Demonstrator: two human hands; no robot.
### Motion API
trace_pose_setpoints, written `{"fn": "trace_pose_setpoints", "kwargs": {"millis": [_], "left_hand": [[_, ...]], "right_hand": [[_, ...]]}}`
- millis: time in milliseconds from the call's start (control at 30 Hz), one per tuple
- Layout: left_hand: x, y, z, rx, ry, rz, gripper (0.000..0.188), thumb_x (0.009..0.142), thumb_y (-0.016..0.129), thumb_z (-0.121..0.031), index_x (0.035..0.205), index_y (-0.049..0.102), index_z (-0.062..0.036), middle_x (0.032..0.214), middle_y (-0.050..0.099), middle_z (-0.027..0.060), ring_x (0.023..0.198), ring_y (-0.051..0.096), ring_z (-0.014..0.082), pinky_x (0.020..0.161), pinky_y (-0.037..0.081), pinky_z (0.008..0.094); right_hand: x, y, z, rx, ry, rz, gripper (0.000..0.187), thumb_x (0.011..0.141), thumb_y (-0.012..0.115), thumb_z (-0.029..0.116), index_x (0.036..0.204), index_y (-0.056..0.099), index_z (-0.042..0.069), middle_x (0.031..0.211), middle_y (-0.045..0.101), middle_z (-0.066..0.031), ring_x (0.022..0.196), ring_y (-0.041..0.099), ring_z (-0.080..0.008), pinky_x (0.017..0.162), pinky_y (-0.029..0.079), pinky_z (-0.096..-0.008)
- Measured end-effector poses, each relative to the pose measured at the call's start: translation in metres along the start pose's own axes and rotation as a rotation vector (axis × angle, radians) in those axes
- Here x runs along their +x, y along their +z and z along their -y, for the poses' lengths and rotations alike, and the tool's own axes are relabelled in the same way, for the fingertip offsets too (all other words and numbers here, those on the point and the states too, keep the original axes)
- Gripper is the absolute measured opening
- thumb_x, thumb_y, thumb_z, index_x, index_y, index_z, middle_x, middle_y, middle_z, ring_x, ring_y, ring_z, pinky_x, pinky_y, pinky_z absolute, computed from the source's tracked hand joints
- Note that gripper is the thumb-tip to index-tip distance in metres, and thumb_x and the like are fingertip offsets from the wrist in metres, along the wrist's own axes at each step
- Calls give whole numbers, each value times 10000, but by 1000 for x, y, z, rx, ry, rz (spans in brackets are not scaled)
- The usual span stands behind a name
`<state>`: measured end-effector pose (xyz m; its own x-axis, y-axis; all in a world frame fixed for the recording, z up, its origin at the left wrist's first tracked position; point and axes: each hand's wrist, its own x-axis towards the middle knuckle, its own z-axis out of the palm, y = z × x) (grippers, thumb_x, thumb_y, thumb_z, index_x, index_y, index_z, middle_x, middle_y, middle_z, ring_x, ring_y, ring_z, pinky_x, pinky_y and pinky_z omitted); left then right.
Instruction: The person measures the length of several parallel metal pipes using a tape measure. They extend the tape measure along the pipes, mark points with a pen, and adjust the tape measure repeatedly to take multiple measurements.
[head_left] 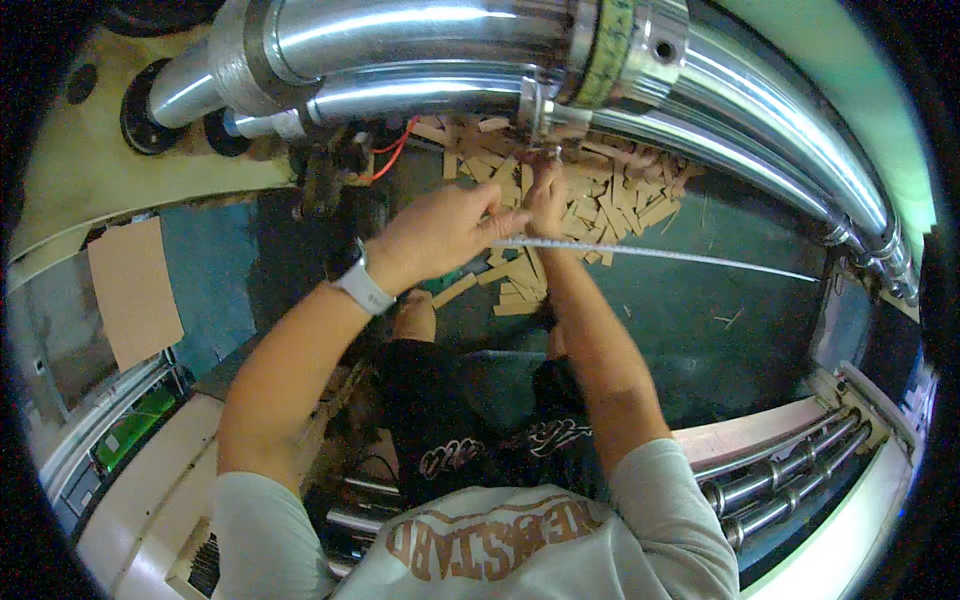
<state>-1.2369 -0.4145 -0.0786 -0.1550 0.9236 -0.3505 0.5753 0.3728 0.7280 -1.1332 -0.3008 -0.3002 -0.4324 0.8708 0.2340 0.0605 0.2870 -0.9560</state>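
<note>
Silvery bracket (pixel 538 106), right fingers (pixel 546 172) perhaps half-hidden

One wide fisheye camera is worn on the head of a person (pixel 500 550), close beside the big steel roller (pixel 430 42); it faces steeply down, past this roller, to the floor (pixel 720 330).

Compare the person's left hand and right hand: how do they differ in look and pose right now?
The left hand wears a pale wristband; the right hand has none visible. The left hand points sideways, near the left end of the thin pale strip; the right hand reaches forward, toward the metal fitting. The left hand shows its back plainly; the right hand's fingertips are hard to make out. Both are ungloved.
</note>
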Motion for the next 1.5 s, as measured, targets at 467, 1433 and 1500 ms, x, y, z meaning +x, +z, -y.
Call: {"fn": "trace_pose_setpoints", "kwargs": {"millis": [467,1433,1500], "left_hand": [[-50,5,38,-178,-76,83,407,852,465,-459,831,490,-54,598,546,159,552,538,337,490,377,422],[-135,144,-44,-782,-211,403,249,879,519,-292,784,490,-64,651,534,5,602,505,76,559,409,228],[-130,145,-47,-795,-208,375,258,866,538,-307,783,487,-67,651,526,-2,601,502,71,548,408,224]], "right_hand": [[12,73,49,464,612,-674,600,890,246,564,736,507,46,644,511,-42,598,442,-150,556,332,-257],[31,-49,63,-211,17,459,182,847,501,66,1011,544,-1,897,590,-206,793,569,-311,710,433,-318],[33,-47,90,-113,198,470,170,831,519,62,987,547,-2,881,587,-214,804,563,-363,677,441,-366]]}}
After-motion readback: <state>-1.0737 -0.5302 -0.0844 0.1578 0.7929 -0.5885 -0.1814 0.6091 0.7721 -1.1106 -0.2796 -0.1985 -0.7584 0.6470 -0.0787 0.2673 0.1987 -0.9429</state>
